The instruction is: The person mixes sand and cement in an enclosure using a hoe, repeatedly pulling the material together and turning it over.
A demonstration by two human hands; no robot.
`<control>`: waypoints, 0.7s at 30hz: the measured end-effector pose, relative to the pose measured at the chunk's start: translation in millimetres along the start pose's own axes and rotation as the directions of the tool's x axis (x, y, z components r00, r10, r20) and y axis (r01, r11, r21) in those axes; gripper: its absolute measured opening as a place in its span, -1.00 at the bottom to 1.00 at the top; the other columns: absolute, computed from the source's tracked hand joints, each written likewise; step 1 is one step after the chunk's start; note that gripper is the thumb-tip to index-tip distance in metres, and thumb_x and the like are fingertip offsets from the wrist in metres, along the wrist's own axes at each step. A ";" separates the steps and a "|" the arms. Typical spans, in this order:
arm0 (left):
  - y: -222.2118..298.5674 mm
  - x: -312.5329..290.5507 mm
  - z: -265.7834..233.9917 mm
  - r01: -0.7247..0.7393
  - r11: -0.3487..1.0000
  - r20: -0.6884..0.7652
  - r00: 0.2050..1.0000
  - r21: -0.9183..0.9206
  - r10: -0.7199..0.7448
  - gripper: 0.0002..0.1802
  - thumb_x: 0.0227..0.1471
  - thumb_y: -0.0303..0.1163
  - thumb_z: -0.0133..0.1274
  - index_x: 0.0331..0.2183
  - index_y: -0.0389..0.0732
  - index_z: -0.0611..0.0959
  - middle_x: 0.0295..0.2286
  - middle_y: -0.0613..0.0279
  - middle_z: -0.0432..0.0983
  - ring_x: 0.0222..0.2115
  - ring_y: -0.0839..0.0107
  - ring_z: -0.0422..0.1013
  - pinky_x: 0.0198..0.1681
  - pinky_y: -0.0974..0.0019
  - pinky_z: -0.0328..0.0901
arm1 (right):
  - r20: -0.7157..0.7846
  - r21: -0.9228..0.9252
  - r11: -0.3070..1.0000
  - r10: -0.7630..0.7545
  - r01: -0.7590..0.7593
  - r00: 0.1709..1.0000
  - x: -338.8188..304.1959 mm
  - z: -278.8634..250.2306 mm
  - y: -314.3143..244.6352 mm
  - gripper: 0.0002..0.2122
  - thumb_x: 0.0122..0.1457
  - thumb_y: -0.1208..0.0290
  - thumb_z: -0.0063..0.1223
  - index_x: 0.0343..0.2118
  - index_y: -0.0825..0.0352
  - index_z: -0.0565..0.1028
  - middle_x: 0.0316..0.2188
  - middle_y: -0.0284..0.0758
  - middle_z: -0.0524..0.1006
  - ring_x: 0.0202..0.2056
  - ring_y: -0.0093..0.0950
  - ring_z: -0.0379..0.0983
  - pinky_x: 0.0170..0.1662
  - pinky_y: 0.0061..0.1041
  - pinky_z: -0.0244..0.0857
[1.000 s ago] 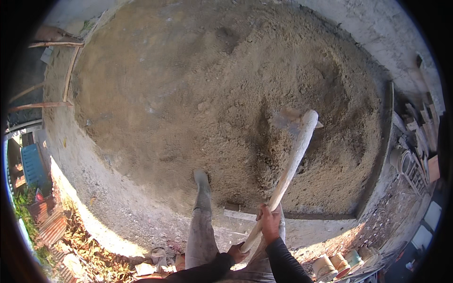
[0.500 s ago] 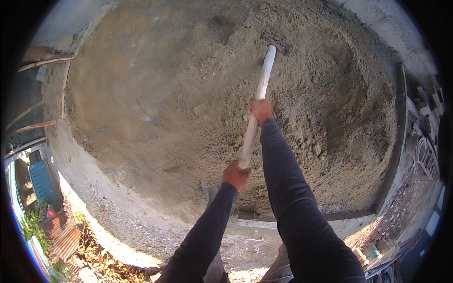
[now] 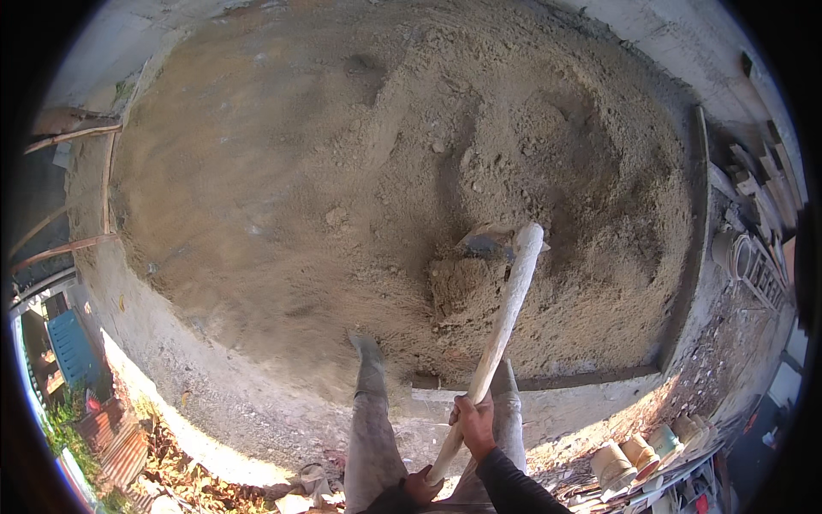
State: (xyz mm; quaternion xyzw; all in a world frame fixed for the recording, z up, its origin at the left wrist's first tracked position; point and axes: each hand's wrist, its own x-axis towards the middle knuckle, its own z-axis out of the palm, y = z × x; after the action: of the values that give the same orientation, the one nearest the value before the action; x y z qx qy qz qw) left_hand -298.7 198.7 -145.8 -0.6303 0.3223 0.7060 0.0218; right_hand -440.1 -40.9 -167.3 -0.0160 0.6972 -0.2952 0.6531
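Both my hands grip a hoe with a thick, pale wooden handle [image 3: 505,313]. My right hand [image 3: 476,425] is wrapped round the middle of the lower handle. Lower down, near the handle's end, my left hand [image 3: 421,487] closes on it, partly cut by my dark sleeve. The far end of the handle rises toward the metal hoe blade [image 3: 486,243], which sits at a clump of damp, grey-brown sand or mortar mix [image 3: 465,285]. Part of the blade is hidden by the mix. A broad heap of this mix [image 3: 257,163] spreads out before me.
My legs [image 3: 373,420] stand at the near edge of the heap. A low border [image 3: 548,382] runs along its near right side. Several buckets [image 3: 613,467] stand at lower right, with stacked boards [image 3: 762,184] above. Wooden sticks [image 3: 64,242] and a blue plastic piece [image 3: 73,345] lie left.
My hands and the hoe have come back toward my body, from the heap's far middle. The blade, buried before, now shows, with a clump of mix in front of it.
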 end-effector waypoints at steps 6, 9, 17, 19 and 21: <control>108.8 194.3 -35.9 -0.398 0.908 -0.073 0.909 0.131 0.410 -0.54 -0.06 -0.20 0.22 -0.11 -0.16 0.54 -0.37 -0.07 0.58 -0.31 -0.07 0.52 -0.28 0.05 0.43 | 0.000 0.065 0.820 -0.571 0.569 0.821 66.6 1.6 -127.0 -0.74 0.16 0.57 -0.06 -0.11 0.41 0.23 -0.47 -0.30 0.41 -0.64 -0.60 0.33 -0.60 -0.58 0.30; 253.4 299.9 -110.1 -0.442 0.877 -0.171 0.865 0.188 0.473 -0.57 -0.03 -0.25 0.22 -0.15 -0.31 0.58 -0.44 -0.04 0.60 -0.40 0.22 0.58 -0.28 0.17 0.42 | 0.041 0.039 0.572 -0.820 0.819 0.571 157.5 48.4 -238.2 -0.75 0.27 0.44 -0.05 -0.07 0.39 0.23 -0.52 -0.37 0.37 -0.66 -0.63 0.31 -0.64 -0.61 0.26; 238.4 254.3 -60.4 0.091 0.854 0.030 0.996 -0.512 -0.088 -0.67 -0.03 -0.33 0.22 -0.26 -0.34 0.54 -0.66 0.25 0.46 -0.76 0.49 0.35 -0.71 0.32 0.26 | 0.020 -0.822 0.480 -0.514 0.307 0.858 363.0 24.6 -135.4 -0.63 0.14 0.35 0.06 -0.16 0.62 0.37 -0.47 -0.11 0.55 -0.54 -0.37 0.55 -0.51 -0.35 0.42; 167.4 199.7 -125.4 0.103 0.810 0.069 0.995 -0.578 -0.077 -0.67 -0.03 -0.32 0.23 -0.28 -0.33 0.53 -0.70 0.35 0.39 -0.82 0.60 0.25 -0.76 0.41 0.18 | -0.007 -0.682 0.663 -0.425 0.307 0.905 283.1 107.0 -77.0 -0.66 0.14 0.37 0.07 -0.18 0.59 0.36 -0.52 -0.14 0.54 -0.58 -0.37 0.53 -0.54 -0.35 0.41; 130.2 144.0 -146.9 0.085 0.903 0.022 0.996 -0.420 -0.083 -0.63 -0.04 -0.31 0.24 -0.24 -0.34 0.53 -0.69 0.28 0.41 -0.80 0.51 0.29 -0.73 0.34 0.23 | -0.024 -0.537 0.802 -0.323 0.260 0.946 211.8 121.8 -50.2 -0.68 0.14 0.38 0.05 -0.19 0.56 0.33 -0.54 -0.17 0.51 -0.62 -0.38 0.51 -0.57 -0.35 0.39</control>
State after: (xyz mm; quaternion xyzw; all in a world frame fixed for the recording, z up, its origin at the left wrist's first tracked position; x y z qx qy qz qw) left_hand -256.4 -29.3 -220.0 -0.6322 0.1352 0.7583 -0.0835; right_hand -377.4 -216.3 -333.1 -0.2847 0.7764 -0.1899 0.5292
